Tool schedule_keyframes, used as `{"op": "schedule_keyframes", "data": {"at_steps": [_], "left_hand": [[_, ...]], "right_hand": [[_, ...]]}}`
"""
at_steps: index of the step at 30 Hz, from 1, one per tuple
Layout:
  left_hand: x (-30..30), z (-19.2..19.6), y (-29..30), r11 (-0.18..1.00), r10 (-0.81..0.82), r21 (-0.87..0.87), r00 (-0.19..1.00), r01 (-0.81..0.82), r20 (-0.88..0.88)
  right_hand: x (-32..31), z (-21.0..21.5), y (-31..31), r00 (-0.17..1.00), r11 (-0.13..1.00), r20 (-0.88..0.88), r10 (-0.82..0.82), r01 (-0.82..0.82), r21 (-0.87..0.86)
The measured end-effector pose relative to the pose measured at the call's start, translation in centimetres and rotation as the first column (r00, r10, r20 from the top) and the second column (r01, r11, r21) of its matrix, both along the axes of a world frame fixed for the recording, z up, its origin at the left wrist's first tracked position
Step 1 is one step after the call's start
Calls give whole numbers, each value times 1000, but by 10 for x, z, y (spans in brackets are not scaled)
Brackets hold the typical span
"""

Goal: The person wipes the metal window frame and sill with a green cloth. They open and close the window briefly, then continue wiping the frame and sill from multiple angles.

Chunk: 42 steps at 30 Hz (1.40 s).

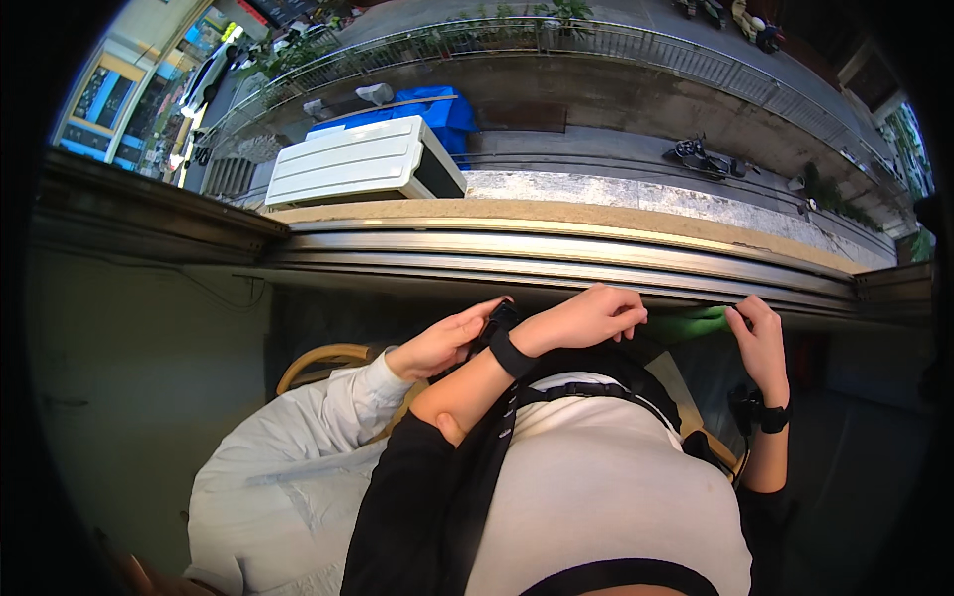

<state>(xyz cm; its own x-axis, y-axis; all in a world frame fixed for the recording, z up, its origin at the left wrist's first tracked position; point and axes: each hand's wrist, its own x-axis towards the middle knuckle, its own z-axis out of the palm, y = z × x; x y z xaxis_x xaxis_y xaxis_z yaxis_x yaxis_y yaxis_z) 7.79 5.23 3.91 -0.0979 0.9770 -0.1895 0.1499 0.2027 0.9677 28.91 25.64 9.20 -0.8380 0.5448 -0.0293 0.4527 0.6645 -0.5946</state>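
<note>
A green cloth [693, 324] is seen just below the metal window track [556, 246], its three-o'clock end apparently pinched between the narrowed fingertips of the right hand [763, 336]; the left hand [603, 313] is loosely curled at nine o'clock, and whether cloth is held there cannot be told. The cloth is judged light, limp and unbreakable, best gripped by opposite edges. Farther toward nine o'clock, a black device [501, 320] is seemingly touched by another person's hand [442, 343].
</note>
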Motion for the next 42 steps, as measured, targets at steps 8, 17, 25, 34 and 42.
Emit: {"op": "schedule_keyframes", "data": {"at_steps": [8,17,25,34,42], "left_hand": [[-30,42,-52,975,203,-94,979,-200,24],[-49,63,-77,875,482,60,876,-481,-3],[-63,36,-66,763,646,102,756,-638,-106],[-70,32,-70,738,668,147,680,-659,-302],[-79,32,-75,714,678,148,623,-684,-389]], "right_hand": [[-17,-16,2,995,996,-42,91,-92,-21],[-14,-19,6,993,994,-35,111,-112,-7],[-9,-21,7,991,992,-63,120,-121,-17],[-13,-21,6,989,990,-58,136,-137,-18],[-14,-20,9,990,990,-15,144,-144,-3]]}}
